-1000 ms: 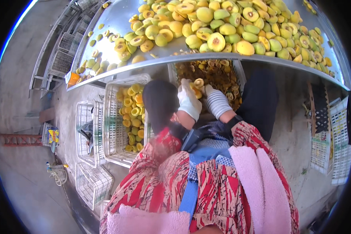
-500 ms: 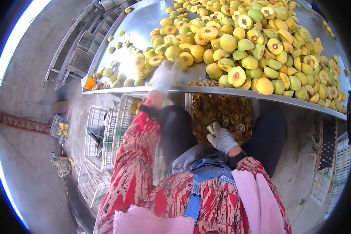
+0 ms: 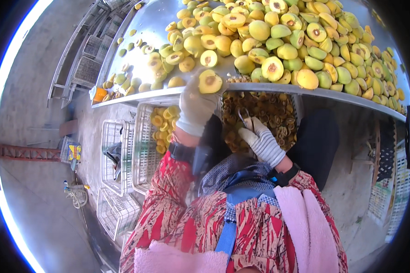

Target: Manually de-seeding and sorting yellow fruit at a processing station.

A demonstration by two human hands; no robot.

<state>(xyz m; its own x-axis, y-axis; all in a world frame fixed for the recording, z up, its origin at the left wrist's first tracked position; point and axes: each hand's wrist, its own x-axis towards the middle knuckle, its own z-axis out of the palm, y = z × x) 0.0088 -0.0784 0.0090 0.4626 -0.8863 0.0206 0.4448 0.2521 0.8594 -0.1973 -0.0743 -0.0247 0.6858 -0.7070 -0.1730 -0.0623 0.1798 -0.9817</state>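
My gloved left hand (image 3: 198,102) is at the table's front edge, closed on a peach half (image 3: 210,82) with its cut face and brown centre up. Lower and to the right, my right hand (image 3: 262,140), in a striped white glove, is closed around a small tool with a curved metal loop (image 3: 243,116) at its end. It hovers over a crate of brown pits and scraps (image 3: 278,111) between my knees. In front lies a big heap of yellow-green peach halves (image 3: 300,50) on the metal table (image 3: 155,96).
A white crate (image 3: 141,159) with yellow fruit pieces (image 3: 165,129) stands left of my leg. Beside it are another white crate (image 3: 108,150) holding dark items and a tilted crate (image 3: 118,211). An orange-and-white cup (image 3: 97,94) lies at the table's left corner.
My left hand has come back from the heap toward me, now with a peach half in it. My right hand has risen slightly, and its metal tool now shows.
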